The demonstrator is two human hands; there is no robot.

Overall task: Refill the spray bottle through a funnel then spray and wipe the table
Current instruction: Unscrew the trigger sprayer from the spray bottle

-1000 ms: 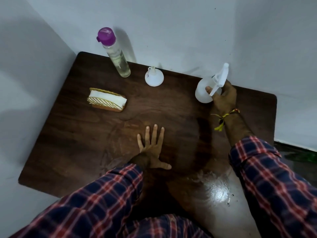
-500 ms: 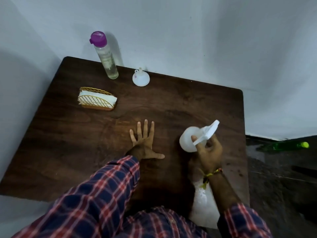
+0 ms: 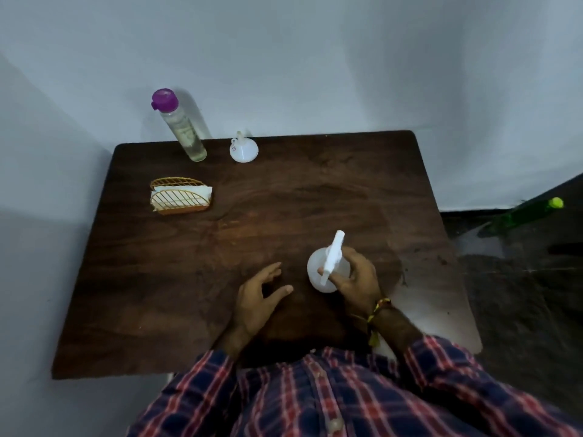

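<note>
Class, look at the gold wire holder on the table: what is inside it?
The wire holder holds white folded napkins, visible through its bars. How many there are cannot be seen; the stack hides its inner layers.

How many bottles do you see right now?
3: a white plastic spray bottle gripped by the right hand; a clear purple-capped bottle at the table's far edge; a green bottle on the floor, right.
</note>
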